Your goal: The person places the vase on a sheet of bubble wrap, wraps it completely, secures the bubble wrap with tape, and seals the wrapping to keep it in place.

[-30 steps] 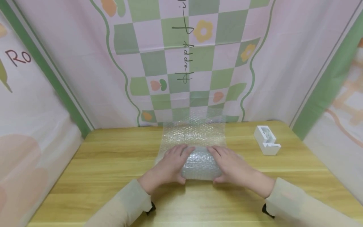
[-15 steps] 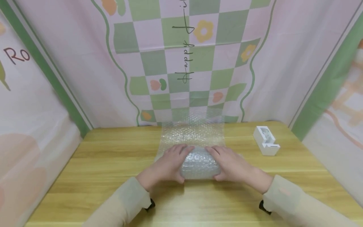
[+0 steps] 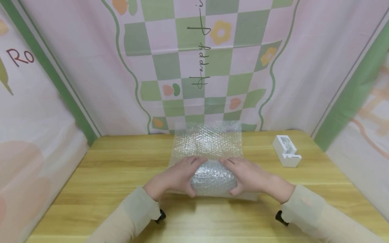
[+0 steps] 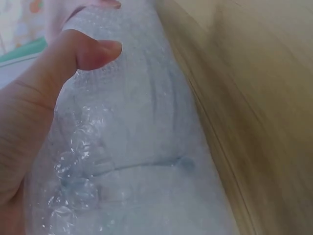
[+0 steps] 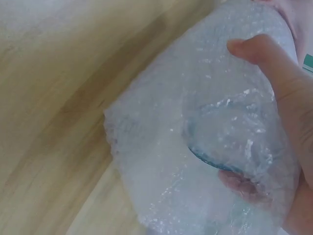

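A bundle rolled in clear bubble wrap [image 3: 212, 179] lies crosswise on the wooden table. My left hand [image 3: 177, 173] grips its left end and my right hand [image 3: 253, 175] its right end, thumbs on the near side and fingers over the top. From under it the loose bubble wrap sheet [image 3: 208, 140] runs back toward the wall. Inside the wrap, the right wrist view shows the bluish curved rim [image 5: 210, 159] of a clear item, like a drinking glass. A bluish line [image 4: 142, 165] shows through the film in the left wrist view. The wrap hides the item's full shape.
On the right of the table [image 3: 115, 165] stands a white tape dispenser [image 3: 285, 152] with a roll in it. A printed checkered curtain [image 3: 194, 67] hangs behind the table's far edge, and more cloth hangs at both sides.
The sheet's far end has come lower and closer. A strip of wrap now shows flat in front of the bundle, reaching out to the right. Both hands keep their grip.
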`<action>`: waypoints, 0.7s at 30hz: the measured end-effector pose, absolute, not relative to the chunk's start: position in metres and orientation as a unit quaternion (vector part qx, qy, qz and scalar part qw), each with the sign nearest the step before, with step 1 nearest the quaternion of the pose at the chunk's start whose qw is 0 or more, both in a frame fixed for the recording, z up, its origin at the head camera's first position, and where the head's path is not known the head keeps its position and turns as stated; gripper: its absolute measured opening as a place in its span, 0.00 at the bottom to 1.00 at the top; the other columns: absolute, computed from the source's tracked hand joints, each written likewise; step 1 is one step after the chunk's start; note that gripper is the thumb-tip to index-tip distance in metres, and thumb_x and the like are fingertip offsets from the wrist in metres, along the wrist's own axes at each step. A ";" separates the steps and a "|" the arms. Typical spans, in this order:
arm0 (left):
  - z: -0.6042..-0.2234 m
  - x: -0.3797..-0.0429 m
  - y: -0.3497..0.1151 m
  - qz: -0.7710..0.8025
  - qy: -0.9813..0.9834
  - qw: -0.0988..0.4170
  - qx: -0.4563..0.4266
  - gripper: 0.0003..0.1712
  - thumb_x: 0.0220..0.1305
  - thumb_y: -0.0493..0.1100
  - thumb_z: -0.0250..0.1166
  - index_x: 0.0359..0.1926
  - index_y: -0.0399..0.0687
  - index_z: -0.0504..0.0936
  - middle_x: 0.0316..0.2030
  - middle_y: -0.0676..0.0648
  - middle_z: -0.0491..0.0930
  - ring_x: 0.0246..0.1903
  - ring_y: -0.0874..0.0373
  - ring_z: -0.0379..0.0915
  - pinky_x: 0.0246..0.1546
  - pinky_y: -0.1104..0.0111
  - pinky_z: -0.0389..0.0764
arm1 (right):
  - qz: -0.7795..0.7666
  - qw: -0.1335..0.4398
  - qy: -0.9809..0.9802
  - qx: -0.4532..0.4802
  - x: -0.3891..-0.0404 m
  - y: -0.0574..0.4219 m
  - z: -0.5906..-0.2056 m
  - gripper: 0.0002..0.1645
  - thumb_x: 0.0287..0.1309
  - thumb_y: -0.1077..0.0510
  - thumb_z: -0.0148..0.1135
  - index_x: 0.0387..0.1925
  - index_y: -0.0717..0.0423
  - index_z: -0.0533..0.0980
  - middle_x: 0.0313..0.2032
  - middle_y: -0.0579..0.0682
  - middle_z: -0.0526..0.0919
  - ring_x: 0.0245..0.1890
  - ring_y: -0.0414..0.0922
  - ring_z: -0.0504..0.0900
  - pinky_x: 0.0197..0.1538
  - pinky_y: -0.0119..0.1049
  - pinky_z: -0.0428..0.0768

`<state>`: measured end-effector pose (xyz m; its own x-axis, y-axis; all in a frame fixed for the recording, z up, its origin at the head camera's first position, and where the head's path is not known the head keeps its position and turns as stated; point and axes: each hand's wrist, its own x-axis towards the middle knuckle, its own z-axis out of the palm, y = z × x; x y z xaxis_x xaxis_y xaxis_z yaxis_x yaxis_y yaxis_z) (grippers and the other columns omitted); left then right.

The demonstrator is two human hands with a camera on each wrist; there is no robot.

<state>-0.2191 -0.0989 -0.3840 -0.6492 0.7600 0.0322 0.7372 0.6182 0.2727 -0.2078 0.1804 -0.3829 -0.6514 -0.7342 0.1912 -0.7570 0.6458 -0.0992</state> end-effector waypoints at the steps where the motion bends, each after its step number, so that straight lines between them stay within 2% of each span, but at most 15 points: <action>1: -0.383 -0.219 -0.099 0.133 0.898 0.046 0.418 0.71 0.37 0.48 0.86 0.79 0.43 0.54 0.72 0.40 0.66 0.71 0.45 0.61 0.75 0.54 0.56 | 0.087 0.061 -0.905 0.413 -0.208 0.180 -0.382 0.62 0.32 0.46 0.85 0.68 0.70 0.67 0.54 0.62 0.81 0.50 0.58 0.82 0.54 0.54 0.83; 9: -0.384 -0.220 -0.102 0.149 0.893 0.067 0.418 0.71 0.39 0.47 0.86 0.79 0.44 0.53 0.71 0.43 0.66 0.71 0.48 0.61 0.74 0.56 0.58 | 0.095 0.039 -0.901 0.421 -0.209 0.179 -0.379 0.62 0.31 0.46 0.86 0.66 0.71 0.68 0.54 0.63 0.81 0.51 0.58 0.82 0.55 0.54 0.83; 14: -0.385 -0.220 -0.104 0.158 0.890 0.073 0.421 0.71 0.39 0.47 0.86 0.79 0.43 0.52 0.71 0.43 0.67 0.69 0.49 0.63 0.72 0.57 0.63 | 0.094 0.029 -0.900 0.424 -0.210 0.178 -0.376 0.61 0.32 0.46 0.85 0.66 0.71 0.68 0.56 0.63 0.80 0.53 0.59 0.81 0.57 0.54 0.82; 21: -0.383 -0.220 -0.106 0.165 0.888 0.082 0.421 0.71 0.40 0.47 0.86 0.80 0.42 0.52 0.71 0.43 0.66 0.70 0.48 0.62 0.72 0.56 0.63 | 0.091 0.012 -0.900 0.426 -0.211 0.177 -0.372 0.61 0.33 0.47 0.85 0.67 0.71 0.68 0.56 0.63 0.80 0.54 0.58 0.81 0.58 0.54 0.81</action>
